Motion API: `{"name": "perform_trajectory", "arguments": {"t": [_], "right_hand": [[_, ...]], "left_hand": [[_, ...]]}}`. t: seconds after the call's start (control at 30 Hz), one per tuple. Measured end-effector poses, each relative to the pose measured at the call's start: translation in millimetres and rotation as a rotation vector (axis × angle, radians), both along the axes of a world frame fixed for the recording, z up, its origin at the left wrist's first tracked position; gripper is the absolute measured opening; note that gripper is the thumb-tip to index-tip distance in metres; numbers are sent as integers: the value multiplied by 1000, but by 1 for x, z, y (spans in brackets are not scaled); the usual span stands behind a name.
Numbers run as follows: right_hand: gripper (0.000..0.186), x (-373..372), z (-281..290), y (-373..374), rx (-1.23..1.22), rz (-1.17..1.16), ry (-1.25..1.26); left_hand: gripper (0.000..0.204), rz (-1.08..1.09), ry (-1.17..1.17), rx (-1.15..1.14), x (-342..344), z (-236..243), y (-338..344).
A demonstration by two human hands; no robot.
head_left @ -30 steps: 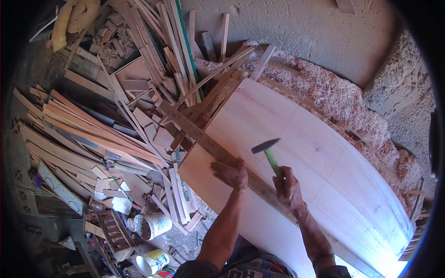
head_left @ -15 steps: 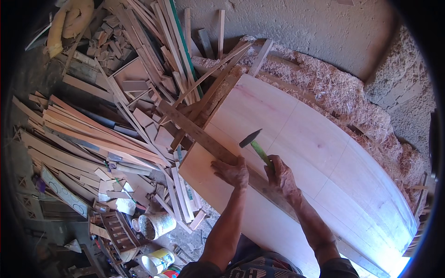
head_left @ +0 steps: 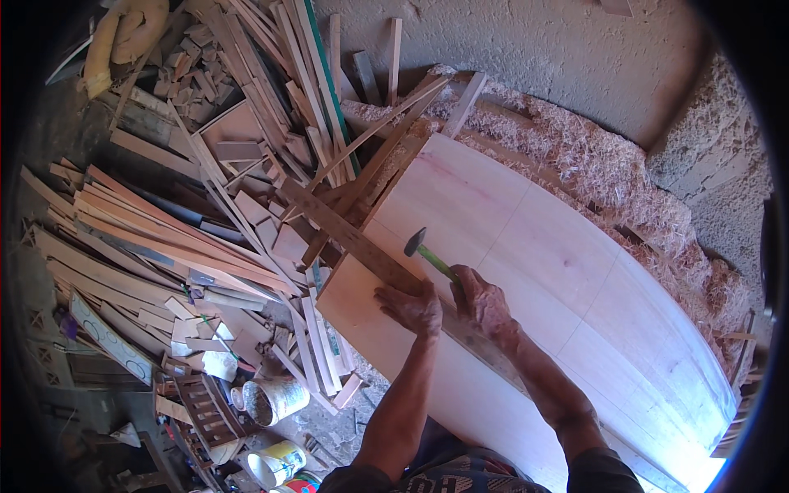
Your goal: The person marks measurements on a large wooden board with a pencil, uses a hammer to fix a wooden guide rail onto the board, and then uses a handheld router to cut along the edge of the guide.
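My right hand (head_left: pixel 481 302) is closed round the green handle of a hammer (head_left: pixel 434 261). Its dark metal head is raised above a broad, pale wooden panel (head_left: pixel 526 222) with thin lines across it. A long, narrow wooden batten (head_left: pixel 353 239) lies diagonally over the panel, its upper left end sticking out past the panel's edge. My left hand (head_left: pixel 413 308) straddles the batten and presses it down, thumb on one side and fingers on the other. The hammer's head is just to the right of the batten. Part of the batten is hidden beneath my hands and right forearm.
Curly wood shavings (head_left: pixel 575 168) are heaped along the panel's far side by a rough wall (head_left: pixel 526 66). To the left lie stacked wooden strips (head_left: pixel 164 234) and offcuts. Plastic buckets (head_left: pixel 278 398) and a slatted wooden piece (head_left: pixel 209 411) stand on the floor at lower left.
My right hand has moved left with the hammer, and the hammer's head has tilted to a steeper angle. My left hand stays on the batten.
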State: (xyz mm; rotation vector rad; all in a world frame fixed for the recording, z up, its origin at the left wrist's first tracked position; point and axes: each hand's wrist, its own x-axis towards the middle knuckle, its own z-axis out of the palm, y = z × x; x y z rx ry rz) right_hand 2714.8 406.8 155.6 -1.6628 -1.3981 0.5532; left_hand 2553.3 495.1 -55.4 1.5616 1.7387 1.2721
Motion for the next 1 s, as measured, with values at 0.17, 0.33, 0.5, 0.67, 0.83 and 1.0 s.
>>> {"name": "perform_trajectory", "arguments": {"t": [0.17,0.33,0.5,0.67,0.83,1.0], "right_hand": [[33,7,-16,27,32,115,-72],[60,2,-31,54,-114,294,-335],[72,-5,-40,75,-180,358,-453],[73,-18,-19,81,-176,386,-437],[70,-18,-21,84,-233,388,-421],[64,-38,-31,81,-209,311,-574]], "left_hand": [[104,24,431,-217,25,18,-9],[102,7,811,-279,41,51,-16],[100,-8,878,-299,49,81,-18],[98,-8,922,-316,46,89,-20],[96,-17,951,-323,45,96,-25],[92,-13,995,-317,38,103,-23]]}}
